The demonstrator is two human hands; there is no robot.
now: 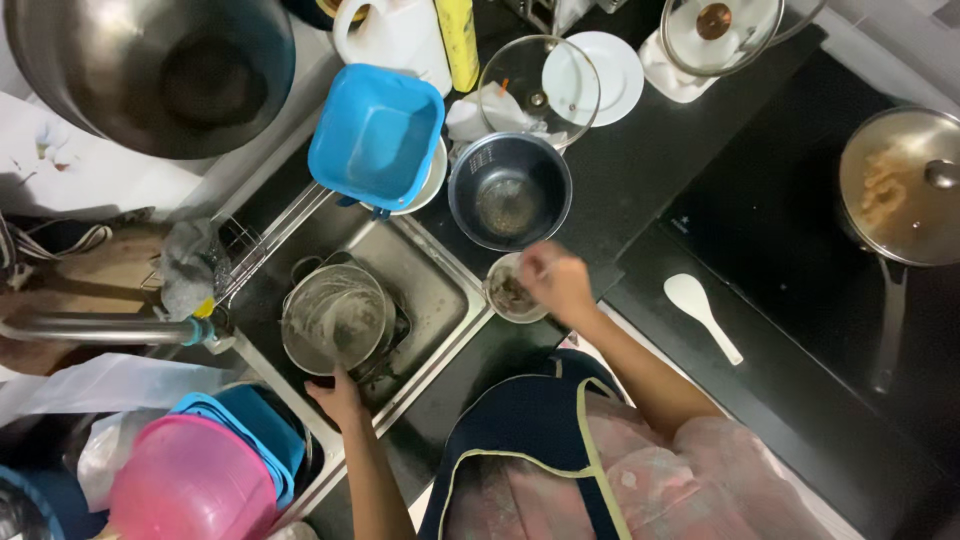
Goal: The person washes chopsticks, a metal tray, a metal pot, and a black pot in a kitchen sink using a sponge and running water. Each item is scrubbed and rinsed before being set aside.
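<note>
the left hand (338, 397) grips the rim of a round steel pot (334, 318) in the sink (440, 290); the right hand (556, 280), fingers curled shut on something hidden, hovers over a small round bowl (508, 292).

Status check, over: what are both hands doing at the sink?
Left hand on rim of steel pot in sink. Right hand closed over small bowl on counter. Nothing blocking either hand.

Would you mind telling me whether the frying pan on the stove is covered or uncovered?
Covered. A glass lid with a knob lies over the pan; food shows through it.
</note>
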